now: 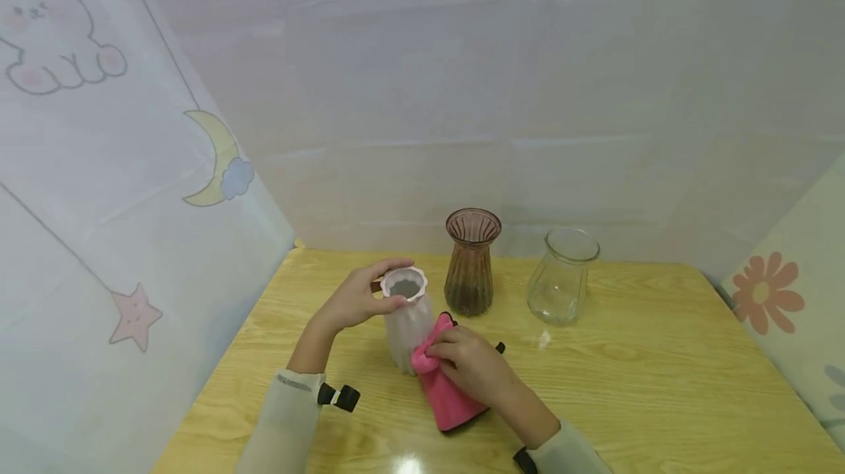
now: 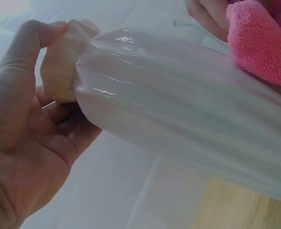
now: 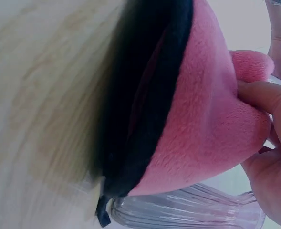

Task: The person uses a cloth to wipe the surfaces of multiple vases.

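A white ribbed vase [image 1: 405, 331] with a scalloped rim stands slightly tilted on the table's left half. My left hand [image 1: 359, 296] grips it at the neck, thumb on the near side and fingers round the back. In the left wrist view the vase [image 2: 178, 105] shows glossy, fluted sides. Bunched in my right hand [image 1: 472, 364] is a pink plush cloth [image 1: 449, 400] with a dark edge, against the vase's lower right side. The right wrist view shows the cloth [image 3: 197, 129] pinched between thumb and fingers, its black border hanging over the wood.
Behind my hands stands a brownish-purple ribbed glass vase [image 1: 470, 268] with a flared rim. To its right is a clear glass vase [image 1: 558, 283]. The wooden table [image 1: 647, 386] meets a pale sheet [image 1: 409, 92] at the back, with printed sheets at both sides.
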